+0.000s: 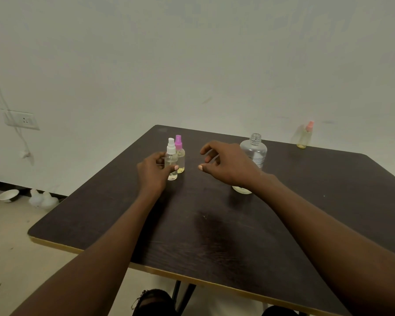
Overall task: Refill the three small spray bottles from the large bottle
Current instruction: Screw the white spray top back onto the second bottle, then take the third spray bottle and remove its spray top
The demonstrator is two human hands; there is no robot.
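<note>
Spray bottle with white cap (171, 158) stands on the dark table (214, 236), gripped by the left hand (154, 173) — a purple-capped bottle (180, 155) just beside it. Right hand (228, 167) hovers, fingers loosely curled, empty, before the uncapped large bottle (255, 150) — pink-capped bottle (304, 137) well apart.

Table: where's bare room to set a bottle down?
Bare: the table from its near edge up to the left hand and right hand; also between the large bottle and the pink-capped bottle. Crowded: the purple-capped bottle right behind the gripped white-capped bottle.
</note>
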